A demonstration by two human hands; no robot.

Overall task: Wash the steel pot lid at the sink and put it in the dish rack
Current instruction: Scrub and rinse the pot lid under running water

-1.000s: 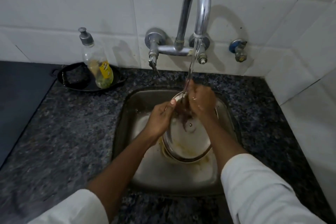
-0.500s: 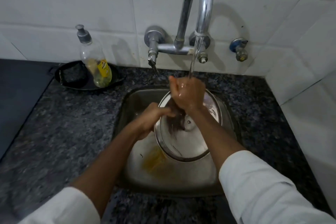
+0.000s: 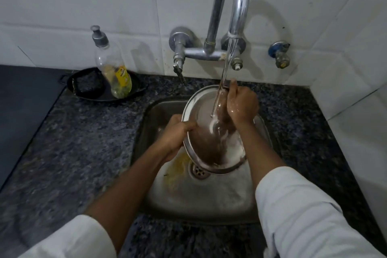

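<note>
Lid [image 3: 201, 111] sits tilted over the sink [image 3: 201, 199], its inner face toward me, and I read that tilt as a way to let the running water sheet down and off the low edge above the drain [image 3: 199, 170]. My left hand [image 3: 176, 134] is closed on the lid's left rim, steadying it; my right hand [image 3: 240, 104] is curled at the upper right edge, fingers folded against the steel, though I can't tell whether it grips or just rubs. Yellowish residue lies on the sink floor beside the drain, so I judge the rinse isn't finished. Around the sink runs a dark speckled stone counter [image 3: 83, 142]. Further back, a soap bottle [image 3: 113, 69] leans in a black tray [image 3: 98, 90], the tap [image 3: 228, 16] pours onto the lid, and white tiles [image 3: 83, 6] cover the wall. No rack is in view
</note>
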